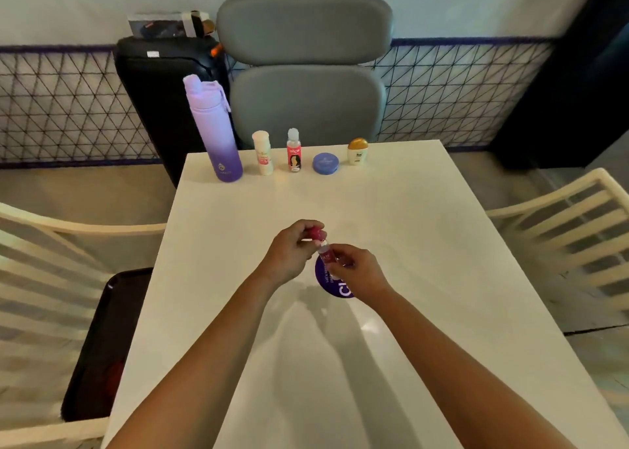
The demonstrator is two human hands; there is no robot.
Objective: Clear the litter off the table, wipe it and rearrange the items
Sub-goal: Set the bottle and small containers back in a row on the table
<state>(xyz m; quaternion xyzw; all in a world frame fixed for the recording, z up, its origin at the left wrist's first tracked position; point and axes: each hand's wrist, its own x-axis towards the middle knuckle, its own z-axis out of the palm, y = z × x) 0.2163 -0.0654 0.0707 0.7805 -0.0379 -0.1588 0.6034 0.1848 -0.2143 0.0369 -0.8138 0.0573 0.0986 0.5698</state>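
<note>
Purple sticker (335, 287) on table (391, 217) reads "Cl", rest hidden.

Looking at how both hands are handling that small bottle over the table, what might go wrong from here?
1. The left hand grips the pink cap while the right hand holds the small bottle tilted; if the bottle is open, its contents may drip onto the white table or purple coaster.
2. The cap is small and could slip and roll off.
</note>
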